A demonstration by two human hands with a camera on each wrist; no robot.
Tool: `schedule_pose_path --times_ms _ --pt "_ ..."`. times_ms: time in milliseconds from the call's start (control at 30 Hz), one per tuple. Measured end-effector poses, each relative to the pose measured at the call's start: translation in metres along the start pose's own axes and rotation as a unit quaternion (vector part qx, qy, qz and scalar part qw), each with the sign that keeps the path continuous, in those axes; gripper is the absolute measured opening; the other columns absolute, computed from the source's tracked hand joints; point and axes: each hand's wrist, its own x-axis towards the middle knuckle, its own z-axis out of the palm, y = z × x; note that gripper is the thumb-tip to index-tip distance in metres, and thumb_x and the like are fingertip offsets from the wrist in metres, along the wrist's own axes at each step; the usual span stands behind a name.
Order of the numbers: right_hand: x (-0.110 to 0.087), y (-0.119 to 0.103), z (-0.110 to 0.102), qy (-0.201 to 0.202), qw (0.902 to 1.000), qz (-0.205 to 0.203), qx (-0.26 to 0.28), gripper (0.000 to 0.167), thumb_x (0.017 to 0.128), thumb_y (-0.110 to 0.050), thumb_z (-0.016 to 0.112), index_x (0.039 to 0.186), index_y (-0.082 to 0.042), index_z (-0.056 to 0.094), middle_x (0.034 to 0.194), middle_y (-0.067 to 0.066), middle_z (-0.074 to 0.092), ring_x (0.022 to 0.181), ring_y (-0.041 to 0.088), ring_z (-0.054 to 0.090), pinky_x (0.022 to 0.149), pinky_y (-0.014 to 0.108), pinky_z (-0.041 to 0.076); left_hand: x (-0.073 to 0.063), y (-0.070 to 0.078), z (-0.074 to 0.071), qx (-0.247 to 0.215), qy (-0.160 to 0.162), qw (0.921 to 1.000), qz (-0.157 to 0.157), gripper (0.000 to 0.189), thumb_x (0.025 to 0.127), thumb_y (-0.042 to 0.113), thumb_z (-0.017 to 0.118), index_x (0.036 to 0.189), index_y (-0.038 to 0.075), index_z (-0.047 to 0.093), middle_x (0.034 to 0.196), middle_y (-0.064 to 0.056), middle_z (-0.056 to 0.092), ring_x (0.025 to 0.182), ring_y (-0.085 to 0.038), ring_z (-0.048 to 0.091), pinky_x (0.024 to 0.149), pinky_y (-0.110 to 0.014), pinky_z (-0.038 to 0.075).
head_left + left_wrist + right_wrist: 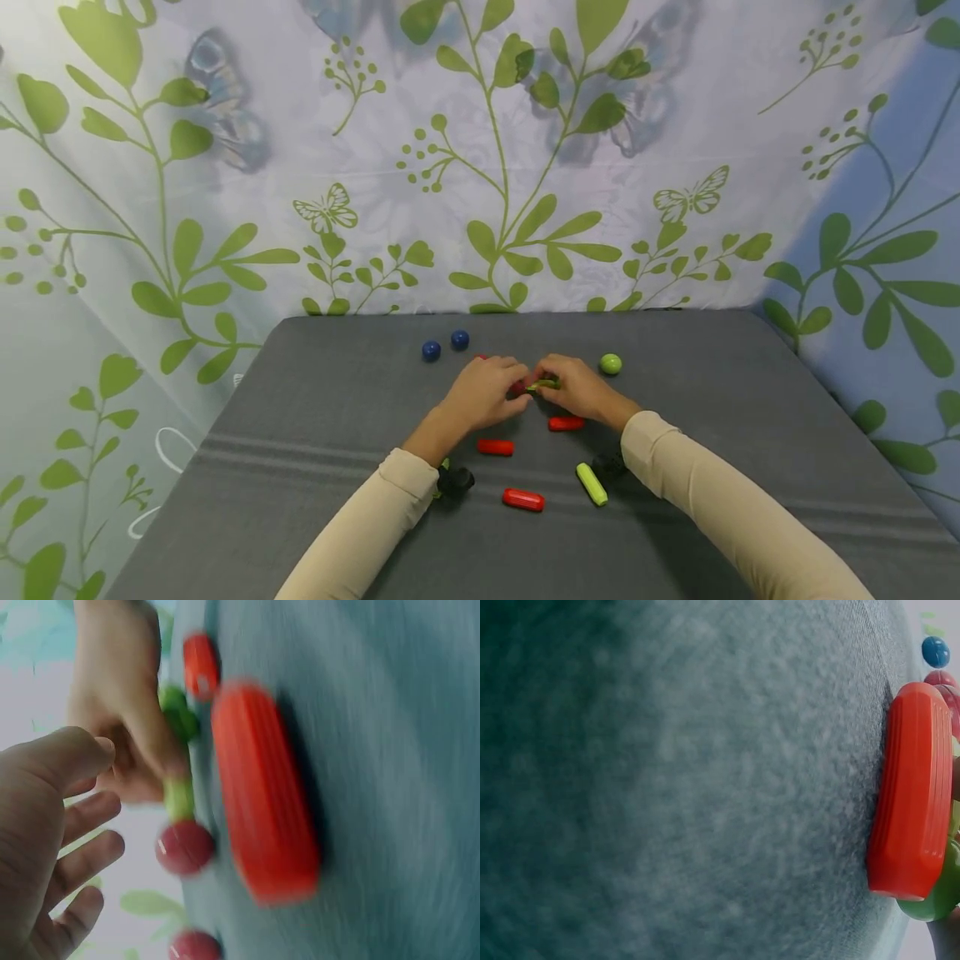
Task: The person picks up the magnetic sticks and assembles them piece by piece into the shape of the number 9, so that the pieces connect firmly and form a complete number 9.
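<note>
The right hand (572, 387) pinches a lime-green stick (179, 799) ending at the maroon ball (185, 848); the left hand (483, 393), beside the ball, has fingers loosely spread, empty. If they bump the ball, it could roll off.

No word, label, brand or number can be read. White looping strokes (158, 442), rather like handwriting, stand on the pale fabric curtain printed with green leaves and butterflies (360, 158), just left of the table covered in dark grey cloth (322, 417); no letter can be made out in them. On that table, a short, red, plastic-looking stick (198, 658) shows a pale spot, too blurred to tell whether it is a sign.
</note>
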Motion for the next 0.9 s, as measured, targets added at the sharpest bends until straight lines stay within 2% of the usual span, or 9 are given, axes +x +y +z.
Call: schedule_pose_path --times_ms 100,200,267,400,567,667,800,900 --pt "-0.001 0.002 -0.001 0.005 1.0000 -0.006 0.000 0.019 0.089 -0.001 0.076 0.100 -0.015 0.070 0.099 -0.002 0.064 0.089 0.019 0.062 0.080 0.041 0.052 0.003 0.019 -0.002 -0.023 -0.007 0.9983 0.053 0.014 0.093 0.029 0.074 0.101 0.017 0.071 0.098 0.005 0.068 0.076 -0.009 0.059 0.068 -0.026 0.048" --pt "-0.001 0.002 -0.001 0.002 0.9999 -0.006 0.011 0.021 0.089 0.002 0.075 0.101 -0.014 0.070 0.100 0.000 0.066 0.091 0.020 0.062 0.081 0.043 0.052 0.005 0.034 0.003 -0.033 -0.042 0.9959 0.073 0.013 0.093 0.030 0.074 0.101 0.020 0.072 0.101 0.007 0.067 0.076 -0.005 0.056 0.067 -0.021 0.046" --pt "-0.001 0.002 -0.001 -0.002 0.9998 0.000 0.017 0.020 0.089 0.002 0.074 0.102 -0.013 0.071 0.103 0.001 0.067 0.095 0.021 0.063 0.084 0.044 0.052 0.005 0.041 0.009 -0.022 -0.064 0.9945 0.080 0.011 0.093 0.031 0.074 0.098 0.022 0.071 0.101 0.009 0.065 0.078 -0.003 0.054 0.068 -0.018 0.045" --pt "-0.001 0.003 -0.001 -0.005 0.9998 0.015 0.015 0.016 0.092 -0.001 0.072 0.103 -0.013 0.071 0.104 0.000 0.067 0.097 0.023 0.064 0.086 0.046 0.052 0.006 0.047 0.018 0.008 -0.081 0.9930 0.086 0.009 0.093 0.031 0.074 0.096 0.024 0.070 0.099 0.010 0.061 0.081 -0.003 0.054 0.070 -0.018 0.045" --pt "-0.002 0.000 -0.005 0.003 0.9992 0.034 0.020 0.014 0.092 -0.003 0.073 0.102 -0.013 0.071 0.103 0.000 0.066 0.096 0.023 0.064 0.085 0.046 0.052 0.010 0.050 0.021 0.005 -0.078 0.9923 0.096 0.007 0.094 0.022 0.074 0.098 0.019 0.070 0.099 0.004 0.057 0.079 -0.006 0.056 0.070 -0.018 0.045" --pt "-0.003 -0.001 -0.006 0.001 0.9991 0.037 0.020 0.012 0.093 -0.005 0.073 0.102 -0.012 0.071 0.103 0.000 0.066 0.096 0.023 0.064 0.085 0.045 0.052 0.012 0.052 0.023 0.006 -0.082 0.9919 0.097 0.006 0.094 0.020 0.074 0.093 0.018 0.069 0.096 0.003 0.055 0.075 -0.007 0.055 0.068 -0.018 0.044" --pt "-0.003 0.002 -0.005 -0.004 0.9990 0.043 0.015 0.012 0.094 -0.005 0.072 0.103 -0.014 0.071 0.102 -0.002 0.065 0.096 0.019 0.064 0.084 0.042 0.052 0.013 0.053 0.027 0.011 -0.082 0.9928 0.086 0.013 0.092 0.018 0.076 0.084 0.019 0.066 0.090 0.004 0.054 0.074 -0.006 0.053 0.066 -0.017 0.043" --pt "-0.004 0.004 -0.003 -0.007 0.9991 0.040 0.012 0.015 0.093 -0.004 0.072 0.103 -0.015 0.070 0.102 -0.004 0.065 0.095 0.018 0.064 0.083 0.040 0.052 0.013 0.053 0.028 0.002 -0.089 0.9939 0.064 0.019 0.089 0.016 0.077 0.078 0.019 0.062 0.084 0.005 0.052 0.072 -0.006 0.050 0.063 -0.018 0.041"
